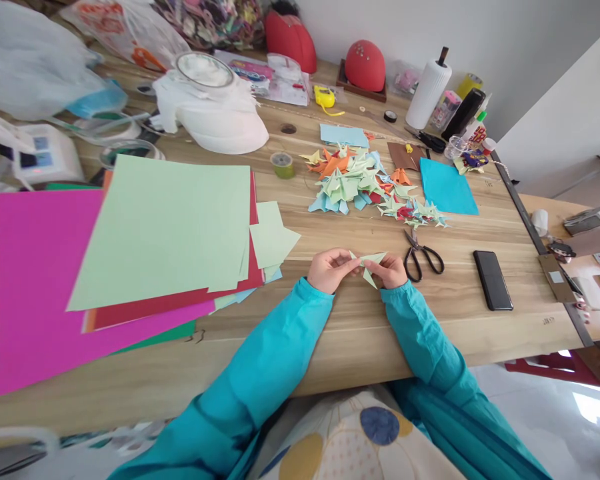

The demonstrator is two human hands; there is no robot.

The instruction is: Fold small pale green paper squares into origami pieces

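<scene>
Between my hands is a small pale green folded paper (371, 277) with pointed flaps, one of them hanging down. My left hand (330, 269) pinches its left side, thumb pressed against the fingers. On the other side my right hand (389, 269) is closed on the same paper. Both hands are just above the wooden table, in front of a heap of folded paper pieces (347, 183) in green, orange, blue and red. Black-handled scissors (420, 255) lie close to my right hand, blades pointing away. Left of my left hand are loose pale green paper pieces (270, 240).
Large coloured paper sheets (165, 227) are stacked at the left. A phone (493, 280) lies at the right, near the table edge. Farther back are a tape roll (282, 165), a blue sheet (449, 186), a white cap (220, 120) and a yellow tape measure (324, 97).
</scene>
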